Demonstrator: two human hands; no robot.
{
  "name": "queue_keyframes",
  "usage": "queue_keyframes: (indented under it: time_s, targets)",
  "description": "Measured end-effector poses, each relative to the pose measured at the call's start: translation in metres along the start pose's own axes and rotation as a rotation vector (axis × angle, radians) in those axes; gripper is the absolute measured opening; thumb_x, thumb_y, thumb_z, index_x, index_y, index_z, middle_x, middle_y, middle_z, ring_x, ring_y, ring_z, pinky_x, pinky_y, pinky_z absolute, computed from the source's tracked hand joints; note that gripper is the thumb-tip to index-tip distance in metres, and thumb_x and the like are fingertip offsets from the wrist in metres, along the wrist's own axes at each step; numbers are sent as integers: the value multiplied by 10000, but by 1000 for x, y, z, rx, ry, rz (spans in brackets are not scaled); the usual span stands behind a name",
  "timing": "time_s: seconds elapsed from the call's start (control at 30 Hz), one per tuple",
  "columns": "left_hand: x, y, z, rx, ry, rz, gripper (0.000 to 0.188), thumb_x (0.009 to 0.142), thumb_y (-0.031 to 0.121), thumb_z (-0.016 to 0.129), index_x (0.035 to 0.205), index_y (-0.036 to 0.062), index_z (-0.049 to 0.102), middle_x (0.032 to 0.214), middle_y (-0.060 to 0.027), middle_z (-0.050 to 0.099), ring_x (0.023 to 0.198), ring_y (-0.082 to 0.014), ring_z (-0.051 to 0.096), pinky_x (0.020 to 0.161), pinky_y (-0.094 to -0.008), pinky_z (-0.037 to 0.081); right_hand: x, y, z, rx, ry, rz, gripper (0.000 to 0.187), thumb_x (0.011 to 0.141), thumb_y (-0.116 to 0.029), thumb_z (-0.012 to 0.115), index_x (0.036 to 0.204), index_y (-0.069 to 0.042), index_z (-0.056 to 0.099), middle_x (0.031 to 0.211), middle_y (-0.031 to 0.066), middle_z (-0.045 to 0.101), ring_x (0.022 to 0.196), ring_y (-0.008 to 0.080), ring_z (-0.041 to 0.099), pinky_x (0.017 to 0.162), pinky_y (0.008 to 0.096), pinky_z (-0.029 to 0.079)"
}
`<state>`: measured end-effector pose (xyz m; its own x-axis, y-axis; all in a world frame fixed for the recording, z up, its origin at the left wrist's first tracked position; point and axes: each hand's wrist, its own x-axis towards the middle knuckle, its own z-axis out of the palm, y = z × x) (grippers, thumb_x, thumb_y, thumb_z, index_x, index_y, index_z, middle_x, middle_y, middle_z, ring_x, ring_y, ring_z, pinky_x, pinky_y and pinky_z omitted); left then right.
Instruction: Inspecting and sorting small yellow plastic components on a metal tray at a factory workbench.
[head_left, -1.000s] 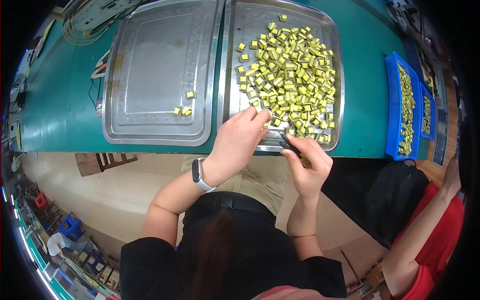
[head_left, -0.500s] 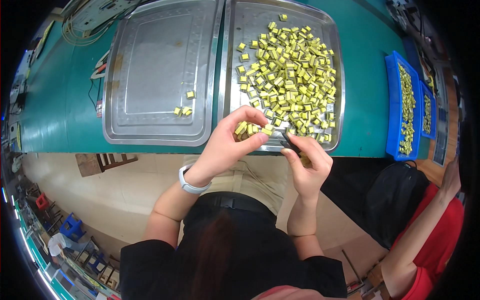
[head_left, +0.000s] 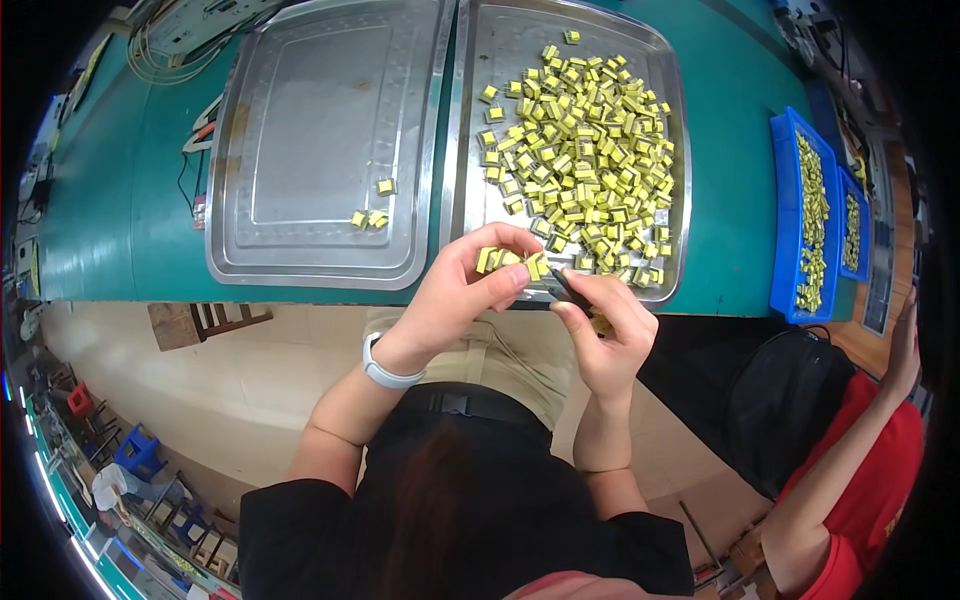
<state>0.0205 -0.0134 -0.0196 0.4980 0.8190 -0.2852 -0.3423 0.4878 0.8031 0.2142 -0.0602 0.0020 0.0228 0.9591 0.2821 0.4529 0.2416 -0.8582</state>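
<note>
My left hand (head_left: 447,290) is closed round several small yellow-taped transformers (head_left: 495,260), lined up between thumb and curled fingers over the near edge of the right metal tray (head_left: 685,190). Thin dark tweezers (head_left: 570,290) are pinched in my right hand (head_left: 618,335), their tip at the rightmost held transformer; whether it touches is too small to tell. Something yellow (head_left: 601,322) shows partly hidden under my right fingers. Beyond both hands a heap of loose yellow transformers (head_left: 590,150) covers much of the right tray.
The left metal tray (head_left: 300,130) holds three loose transformers (head_left: 377,219). Blue bins (head_left: 787,230) of similar parts stand at the far right of the green table (head_left: 735,200). Pliers (head_left: 203,130) lie beyond the left tray. A person in a red sleeve (head_left: 865,470) is at my right.
My right hand has moved slightly left, bringing the tweezers' tip to the rightmost held transformer. My left hand keeps its grip, its held transformers slightly shifted.
</note>
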Motion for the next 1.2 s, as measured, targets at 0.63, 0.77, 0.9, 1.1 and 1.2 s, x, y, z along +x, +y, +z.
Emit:
queue_keyframes:
  time_s: [0.63,0.77,0.9,1.1,1.2]
  targets:
    - [1,-3,-2,-179,-31,-7,250,961,80,627,1207,38,617,1247,-96,602,1056,-147,610,779,-260,493,4,1,2,-147,41,-82,310,712,65,806,1010,33,730,863,143,721,741,234,678,671,302,520]
    - [1,-5,-2,-182,-28,-11,254,961,79,627,1211,36,616,1247,-94,602,1062,-146,607,784,-260,492,4,3,2,-170,31,-97,303,708,67,805,999,29,730,854,144,724,737,244,683,661,307,519]
    - [2,-6,-2,-169,-21,-6,253,965,86,623,1213,33,610,1228,-91,609,1039,-142,602,776,-259,487,4,3,1,-183,28,-114,309,703,70,806,1000,28,731,836,140,720,718,241,675,642,304,508]
    - [2,1,3,-250,5,-29,212,1027,231,550,1133,49,562,1008,-70,611,822,-105,545,636,-218,418,3,3,1,-107,56,-52,305,691,82,803,985,36,735,821,139,713,692,223,654,623,289,486]
    - [2,1,0,-294,-29,-55,241,1050,291,523,1084,57,565,891,-56,609,723,-87,525,567,-203,381,4,5,-2,-75,53,-15,304,688,84,802,981,39,736,828,139,717,695,218,652,626,285,484]
